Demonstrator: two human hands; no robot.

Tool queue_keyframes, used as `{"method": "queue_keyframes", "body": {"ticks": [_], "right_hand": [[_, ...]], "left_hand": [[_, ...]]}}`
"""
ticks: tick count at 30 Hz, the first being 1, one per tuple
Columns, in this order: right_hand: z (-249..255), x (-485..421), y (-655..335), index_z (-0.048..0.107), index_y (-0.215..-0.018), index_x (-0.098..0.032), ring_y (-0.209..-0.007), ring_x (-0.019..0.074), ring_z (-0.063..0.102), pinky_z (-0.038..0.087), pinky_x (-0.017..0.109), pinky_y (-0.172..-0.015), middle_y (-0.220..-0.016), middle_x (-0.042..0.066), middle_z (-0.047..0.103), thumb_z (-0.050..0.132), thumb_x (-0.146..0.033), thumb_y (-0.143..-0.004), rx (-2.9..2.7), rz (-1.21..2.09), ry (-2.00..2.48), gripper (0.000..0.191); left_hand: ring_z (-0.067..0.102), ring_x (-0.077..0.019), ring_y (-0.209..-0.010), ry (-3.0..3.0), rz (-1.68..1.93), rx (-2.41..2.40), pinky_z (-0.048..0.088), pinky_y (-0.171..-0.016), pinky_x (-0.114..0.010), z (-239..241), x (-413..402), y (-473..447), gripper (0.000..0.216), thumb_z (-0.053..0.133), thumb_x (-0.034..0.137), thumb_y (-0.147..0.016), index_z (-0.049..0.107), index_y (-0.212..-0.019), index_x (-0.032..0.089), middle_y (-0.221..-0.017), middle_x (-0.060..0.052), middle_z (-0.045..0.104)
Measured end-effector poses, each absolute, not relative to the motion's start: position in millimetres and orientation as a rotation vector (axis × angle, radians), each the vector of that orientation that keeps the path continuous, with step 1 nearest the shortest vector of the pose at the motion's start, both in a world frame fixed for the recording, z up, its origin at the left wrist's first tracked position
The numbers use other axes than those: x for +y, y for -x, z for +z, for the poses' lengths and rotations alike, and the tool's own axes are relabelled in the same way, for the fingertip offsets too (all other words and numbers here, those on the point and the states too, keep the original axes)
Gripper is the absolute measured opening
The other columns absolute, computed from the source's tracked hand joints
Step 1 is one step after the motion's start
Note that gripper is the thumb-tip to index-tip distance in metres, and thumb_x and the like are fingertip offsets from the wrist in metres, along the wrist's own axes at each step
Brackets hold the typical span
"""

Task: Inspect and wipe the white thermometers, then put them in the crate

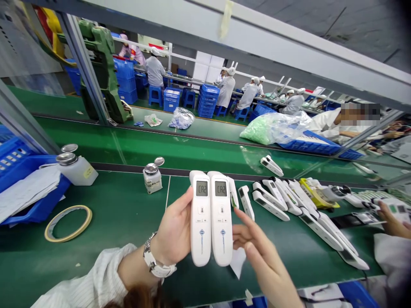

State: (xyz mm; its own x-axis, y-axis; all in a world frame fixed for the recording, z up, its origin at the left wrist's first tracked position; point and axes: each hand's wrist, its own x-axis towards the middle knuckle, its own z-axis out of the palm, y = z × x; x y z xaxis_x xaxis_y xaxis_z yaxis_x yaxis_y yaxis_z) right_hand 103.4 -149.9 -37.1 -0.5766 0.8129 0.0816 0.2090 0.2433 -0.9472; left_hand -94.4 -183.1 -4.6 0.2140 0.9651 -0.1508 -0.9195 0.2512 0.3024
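- Head view, grip: the left hand (pixel 175 233) is holding two thermometers side by side and upright, the first thermometer (pixel 201 220) against the thumb, the second thermometer (pixel 221 220) just beside it.
- Right hand (pixel 257 248): fingers are spreading loosely beside the second thermometer's outer edge; whether they are touching it, I am unable to tell.
- Progress, in judgement: both displays (pixel 202 188) are showing characters, so powering on is appearing done for this pair; handling is appearing under way.
- Remaining: more thermometers (pixel 271 205) are lying right of the grip on the green bench (pixel 122 218); which are finished and which are waiting, the view is not showing.
- Surroundings: a tape roll (pixel 89 217) is lying left of the grip; a small bottle (pixel 153 183) is standing beyond it, to the left; a co-worker's hand (pixel 390 218) is working far right.
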Motion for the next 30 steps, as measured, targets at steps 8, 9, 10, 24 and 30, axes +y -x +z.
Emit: {"method": "queue_keyframes", "body": {"ticks": [8, 9, 10, 24, 30], "right_hand": [[-51, -171, -70, 0.029, -0.14, -0.03, -0.124, 0.0233, 0.046, 0.045, 0.037, -0.098, -0.14, 0.005, 0.044, 0.051, -0.034, -0.089, -1.631, 1.443, 0.937, 0.056], [-52, -170, -73, 0.031, -0.139, -0.03, -0.127, 0.0229, 0.042, 0.042, 0.038, -0.101, -0.142, 0.004, 0.041, 0.049, -0.034, -0.09, -1.62, 1.452, 0.929, 0.053], [-53, -169, -76, 0.033, -0.139, -0.031, -0.129, 0.0226, 0.038, 0.04, 0.039, -0.103, -0.143, 0.002, 0.038, 0.047, -0.035, -0.091, -1.61, 1.471, 0.922, 0.05], [-101, -151, -98, 0.047, -0.129, -0.025, -0.108, 0.028, 0.054, 0.049, 0.047, -0.085, -0.124, 0.012, 0.054, 0.044, -0.039, -0.09, -1.851, 1.082, 1.158, 0.042], [-167, -135, -123, 0.066, -0.085, -0.015, -0.085, 0.0313, 0.055, 0.045, 0.053, -0.076, -0.087, 0.013, 0.06, 0.053, -0.035, -0.081, -2.009, 0.725, 1.354, 0.024]], "left_hand": [[0.061, -0.0224, -0.098, -0.369, 1.461, 0.478, 0.046, -0.089, -0.039, -15, -183, 86, 0.027, 0.046, 0.02, -0.087, 0.056, -0.112, 0.018, -0.104, -0.008, 0.066], [0.062, -0.0221, -0.096, -0.368, 1.457, 0.488, 0.046, -0.088, -0.038, -16, -183, 85, 0.025, 0.049, 0.021, -0.086, 0.057, -0.11, 0.018, -0.103, -0.008, 0.066], [0.063, -0.0215, -0.093, -0.375, 1.452, 0.506, 0.046, -0.087, -0.037, -17, -183, 85, 0.024, 0.053, 0.021, -0.084, 0.057, -0.108, 0.018, -0.1, -0.007, 0.067], [0.064, -0.0224, -0.087, -0.311, 1.393, 0.771, 0.048, -0.082, -0.039, -22, -174, 85, 0.037, 0.068, 0.011, -0.071, 0.052, -0.104, 0.017, -0.093, -0.006, 0.066], [0.063, -0.0219, -0.087, -0.33, 1.417, 0.823, 0.049, -0.08, -0.037, -22, -171, 86, 0.039, 0.068, 0.011, -0.07, 0.052, -0.106, 0.016, -0.095, -0.008, 0.066]]}}
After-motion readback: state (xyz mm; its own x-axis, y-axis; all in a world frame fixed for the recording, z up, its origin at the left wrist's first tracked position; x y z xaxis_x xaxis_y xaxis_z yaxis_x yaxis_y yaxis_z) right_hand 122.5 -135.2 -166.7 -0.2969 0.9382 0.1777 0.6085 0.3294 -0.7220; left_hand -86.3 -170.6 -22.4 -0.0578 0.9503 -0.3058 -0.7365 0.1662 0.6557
